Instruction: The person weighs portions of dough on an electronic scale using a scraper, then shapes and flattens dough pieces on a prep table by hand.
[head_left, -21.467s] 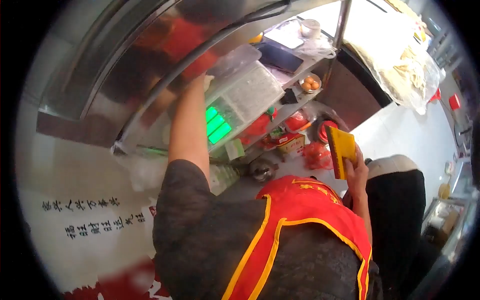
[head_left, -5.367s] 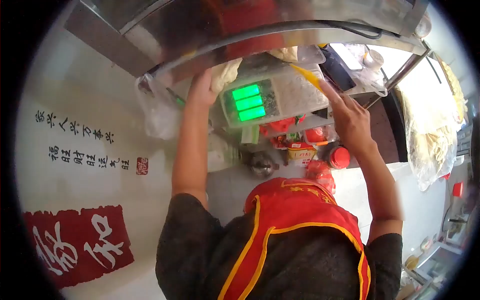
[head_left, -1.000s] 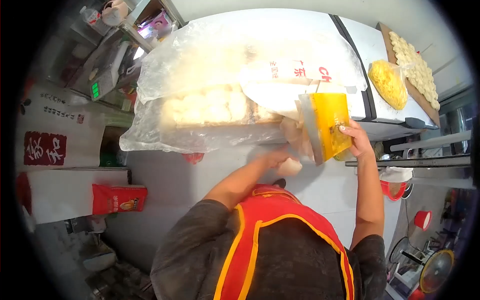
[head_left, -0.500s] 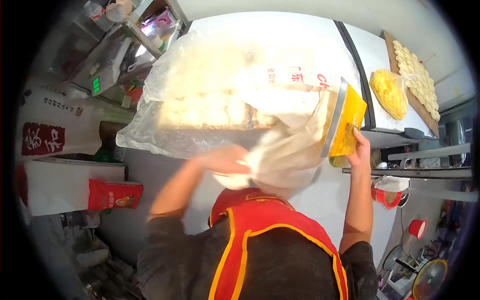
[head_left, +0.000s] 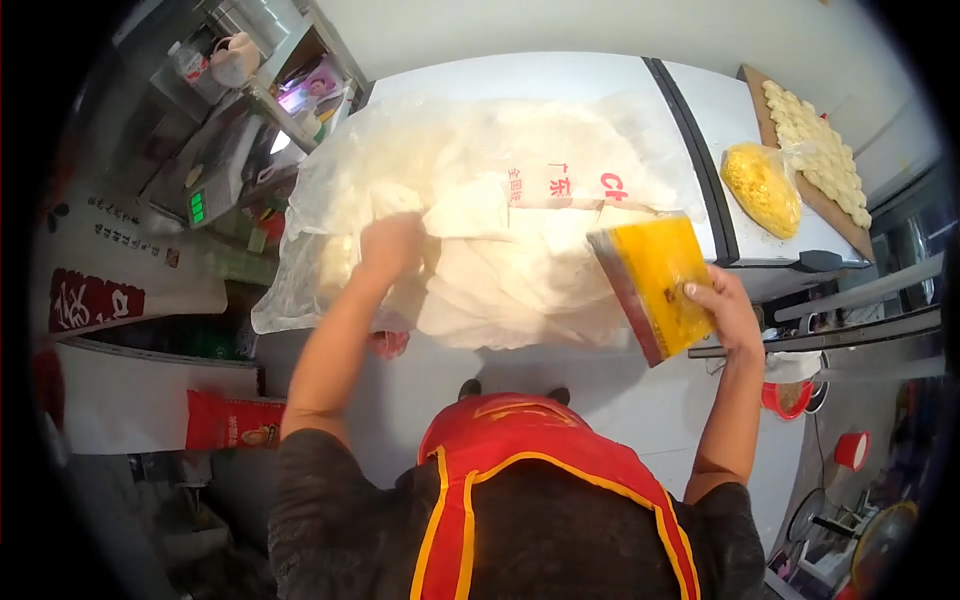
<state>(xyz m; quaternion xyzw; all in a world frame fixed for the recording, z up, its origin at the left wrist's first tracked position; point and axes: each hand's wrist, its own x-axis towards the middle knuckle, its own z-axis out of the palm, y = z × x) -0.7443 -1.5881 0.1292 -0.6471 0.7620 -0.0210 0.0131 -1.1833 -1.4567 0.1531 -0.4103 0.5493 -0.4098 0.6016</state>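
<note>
Left hand (head_left: 392, 247) at left part of cream cloth (head_left: 510, 295); fingertips hidden, grip closure cannot be told. Cloth lies along front of plastic sheet (head_left: 480, 150) on worktop (head_left: 560, 75). Right hand (head_left: 733, 310) grip closed on yellow scraper (head_left: 665, 280), thumb uppermost, probably holding blade aside from cloth.

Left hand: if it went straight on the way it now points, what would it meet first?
The cream cloth, most likely: a fold seems to lie right ahead of the left hand, though depth is unclear.
</note>
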